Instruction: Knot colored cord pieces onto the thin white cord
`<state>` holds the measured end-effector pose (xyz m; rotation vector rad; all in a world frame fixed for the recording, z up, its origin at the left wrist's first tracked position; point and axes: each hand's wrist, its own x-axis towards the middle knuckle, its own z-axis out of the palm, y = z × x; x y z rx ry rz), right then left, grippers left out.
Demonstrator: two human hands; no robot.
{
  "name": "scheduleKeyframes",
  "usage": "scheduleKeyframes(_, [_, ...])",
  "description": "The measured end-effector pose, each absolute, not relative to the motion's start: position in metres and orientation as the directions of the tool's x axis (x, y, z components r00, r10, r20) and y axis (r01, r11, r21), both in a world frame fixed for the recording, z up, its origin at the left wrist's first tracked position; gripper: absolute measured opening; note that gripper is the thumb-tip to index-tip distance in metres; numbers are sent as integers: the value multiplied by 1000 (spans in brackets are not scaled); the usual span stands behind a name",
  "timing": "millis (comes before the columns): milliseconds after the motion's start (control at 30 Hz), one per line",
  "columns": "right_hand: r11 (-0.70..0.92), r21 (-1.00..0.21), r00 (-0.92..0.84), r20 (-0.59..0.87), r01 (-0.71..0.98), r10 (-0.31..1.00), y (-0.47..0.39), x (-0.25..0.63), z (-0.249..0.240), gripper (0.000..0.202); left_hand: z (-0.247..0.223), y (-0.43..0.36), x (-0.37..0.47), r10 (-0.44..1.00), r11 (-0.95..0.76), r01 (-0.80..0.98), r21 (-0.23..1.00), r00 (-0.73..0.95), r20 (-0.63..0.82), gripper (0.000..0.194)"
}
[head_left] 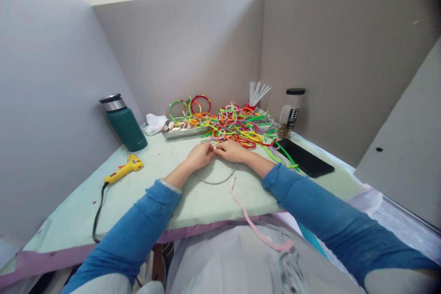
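My left hand (pixel 201 155) and my right hand (pixel 230 150) meet at the middle of the table, fingertips nearly touching, both pinched closed on a thin grey wire hoop (pixel 217 183). The hoop's lower curve shows below my hands on the pale green cloth. What lies between my fingertips is too small to make out. A pink fuzzy strip (pixel 248 221) starts below the hoop and hangs over the table's near edge onto my lap. Just beyond my hands is a tangled pile of coloured fuzzy strips (pixel 237 124).
At the left stand a green bottle (pixel 127 128) and a yellow glue gun (pixel 124 169) with a black cord. A metal tray (pixel 186 133) holds shells, near white tissue (pixel 155 124). At the right are a black phone (pixel 305 158) and a clear jar (pixel 290 112). Grey partitions enclose the table.
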<state>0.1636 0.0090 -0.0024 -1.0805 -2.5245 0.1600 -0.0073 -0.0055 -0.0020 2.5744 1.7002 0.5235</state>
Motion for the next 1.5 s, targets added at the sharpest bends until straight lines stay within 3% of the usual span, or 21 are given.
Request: scheduleKeyframes(1500, [699,-258,-631,304,667,714,12,163,-4,38,2,-6,-8,893,-433,874,218,384,234,22])
